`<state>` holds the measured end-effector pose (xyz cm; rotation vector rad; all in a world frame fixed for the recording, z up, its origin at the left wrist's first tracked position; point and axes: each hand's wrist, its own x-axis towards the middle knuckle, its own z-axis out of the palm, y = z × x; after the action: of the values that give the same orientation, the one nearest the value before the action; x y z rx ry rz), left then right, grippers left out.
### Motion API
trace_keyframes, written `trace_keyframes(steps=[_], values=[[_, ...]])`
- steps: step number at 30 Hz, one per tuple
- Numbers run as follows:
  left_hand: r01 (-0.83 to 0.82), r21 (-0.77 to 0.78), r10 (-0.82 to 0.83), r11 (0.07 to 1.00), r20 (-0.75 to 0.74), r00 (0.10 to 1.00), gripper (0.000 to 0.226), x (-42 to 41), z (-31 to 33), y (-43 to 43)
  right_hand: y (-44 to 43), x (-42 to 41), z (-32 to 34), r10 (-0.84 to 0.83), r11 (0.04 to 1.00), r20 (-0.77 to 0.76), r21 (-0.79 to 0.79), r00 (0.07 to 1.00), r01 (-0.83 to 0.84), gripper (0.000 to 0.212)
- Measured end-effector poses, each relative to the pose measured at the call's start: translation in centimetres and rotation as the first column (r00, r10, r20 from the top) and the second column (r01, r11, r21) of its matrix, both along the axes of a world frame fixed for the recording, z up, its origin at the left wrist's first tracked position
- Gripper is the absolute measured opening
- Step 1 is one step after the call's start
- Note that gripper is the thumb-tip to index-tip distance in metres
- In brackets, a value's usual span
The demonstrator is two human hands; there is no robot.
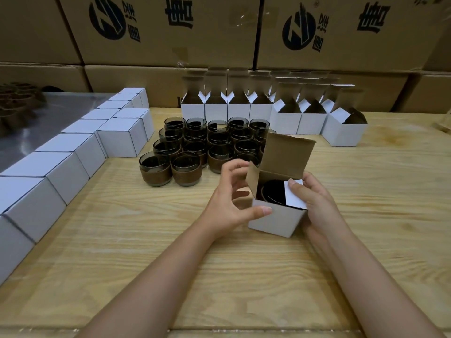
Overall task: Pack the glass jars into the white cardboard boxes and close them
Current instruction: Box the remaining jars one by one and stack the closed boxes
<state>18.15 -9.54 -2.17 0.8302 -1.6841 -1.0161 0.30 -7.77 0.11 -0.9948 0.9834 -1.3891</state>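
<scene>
A small white cardboard box (275,219) sits tilted on the wooden table (151,252), its lid standing up. Inside it a dark glass jar (273,193) shows. My right hand (314,203) grips the box's right side and its thumb presses the white side flap down over the jar. My left hand (231,198) is at the box's left side, thumb on the front wall, fingers curled by the raised left flap. Several dark glass jars with brown bands (195,147) stand grouped behind the box.
Several open white boxes (268,113) line the back of the table. A row of closed white boxes (73,152) runs along the left edge. Large brown cartons (170,32) are stacked as a wall behind. A metal surface (56,113) lies at far left.
</scene>
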Motion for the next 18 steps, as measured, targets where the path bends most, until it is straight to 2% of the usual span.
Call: trace_keyframes(steps=[4, 6, 9, 12, 16, 18], values=[[0.025, -0.070, -0.014, 0.997, 0.157, 0.988, 0.048, -0.20, 0.38, 0.30, -0.16, 0.15, -0.16, 0.020, 0.999, 0.031, -0.031, 0.999, -0.019, 0.022], [0.027, -0.071, -0.013, 0.997, 0.184, 0.983, 0.041, -0.26, 0.42, 0.26, -0.25, 0.27, -0.21, 0.025, 0.999, 0.054, -0.048, 0.998, -0.023, 0.024], [0.015, -0.074, -0.001, 0.997, 0.180, 0.984, 0.040, -0.31, 0.61, 0.30, -0.18, 0.14, -0.24, 0.069, 0.991, 0.060, -0.119, 0.996, -0.061, 0.023], [-0.002, -0.082, 0.014, 0.997, 0.157, 0.987, 0.043, -0.34, 0.81, 0.36, 0.25, -0.43, -0.18, 0.151, 0.961, -0.013, -0.231, 0.989, -0.149, 0.034], [-0.026, -0.062, 0.034, 0.998, 0.132, 0.991, 0.055, -0.30, 0.83, 0.48, 0.73, -0.55, 0.26, 0.216, 0.951, -0.055, -0.215, 0.975, -0.222, 0.031], [-0.046, -0.077, 0.056, 0.996, 0.123, 0.991, 0.055, -0.33, 0.76, 0.56, 0.72, -0.46, 0.16, 0.170, 0.958, -0.094, -0.217, 0.981, -0.187, 0.010]])
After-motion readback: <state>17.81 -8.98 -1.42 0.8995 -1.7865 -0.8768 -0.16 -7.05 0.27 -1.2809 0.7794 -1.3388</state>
